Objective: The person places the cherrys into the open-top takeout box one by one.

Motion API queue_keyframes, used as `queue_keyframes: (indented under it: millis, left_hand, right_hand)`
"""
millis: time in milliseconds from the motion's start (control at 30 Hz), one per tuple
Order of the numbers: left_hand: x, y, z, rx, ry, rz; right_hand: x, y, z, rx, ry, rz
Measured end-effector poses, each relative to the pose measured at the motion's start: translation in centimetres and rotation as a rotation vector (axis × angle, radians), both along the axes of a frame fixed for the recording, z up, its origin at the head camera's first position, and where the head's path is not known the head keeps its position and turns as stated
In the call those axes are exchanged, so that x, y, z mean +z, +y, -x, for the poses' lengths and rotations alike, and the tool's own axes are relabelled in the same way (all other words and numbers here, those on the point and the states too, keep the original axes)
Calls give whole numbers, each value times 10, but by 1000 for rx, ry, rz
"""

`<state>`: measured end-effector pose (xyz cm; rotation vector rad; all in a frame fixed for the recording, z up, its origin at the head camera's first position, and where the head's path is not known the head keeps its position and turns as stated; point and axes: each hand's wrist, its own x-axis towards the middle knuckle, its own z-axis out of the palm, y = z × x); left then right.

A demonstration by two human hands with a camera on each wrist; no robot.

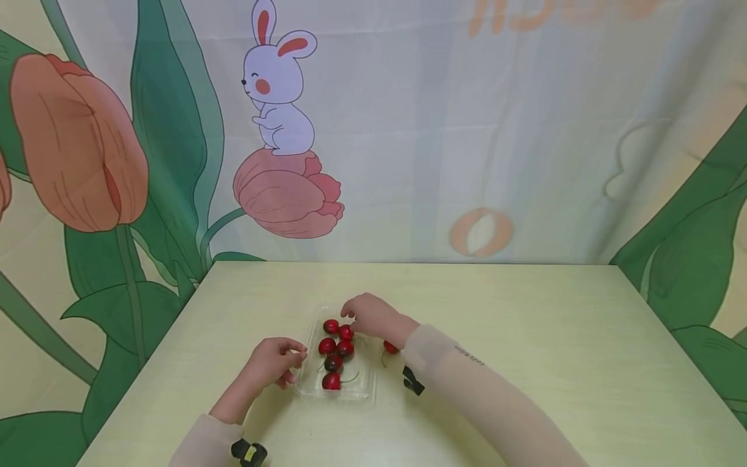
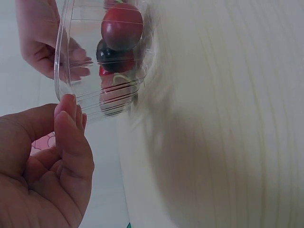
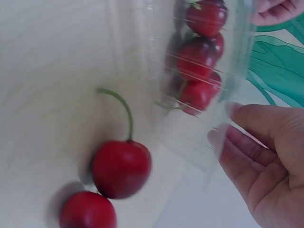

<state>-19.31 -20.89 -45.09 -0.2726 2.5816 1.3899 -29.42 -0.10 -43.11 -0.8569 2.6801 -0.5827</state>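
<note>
A clear plastic container (image 1: 364, 389) lies on the table with several dark red cherries (image 1: 345, 351) in it, some with green stems. My left hand (image 1: 271, 363) is at its left rim; in the left wrist view the thumb and fingertips meet at the rim's corner and pinch it. Over the far right part of the container is my right hand (image 1: 376, 319), its fingers loosely bent above the cherries. No cherry shows between its fingertips in the right wrist view. Outside the container, a stemmed cherry (image 3: 122, 168) lies beside another cherry (image 3: 88, 211).
The pale wooden table (image 1: 525, 337) extends to both sides. Behind it hangs a cloth (image 1: 397, 162) printed with tulips and a rabbit. The right sleeve (image 1: 467, 376) partly covers the view of the loose cherries from the head.
</note>
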Motion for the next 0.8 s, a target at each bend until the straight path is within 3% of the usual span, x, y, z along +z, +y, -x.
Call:
queue_keyframes:
  millis: [167, 500, 800]
  left_hand:
    - [0, 0, 0, -7, 0, -1]
    - [1, 0, 0, -7, -2, 2]
    - [2, 1, -1, -2, -2, 2]
  right_hand:
    - [13, 7, -1, 35, -20, 68]
    - [34, 17, -7, 58, 2, 101]
    - [42, 29, -17, 32, -13, 151]
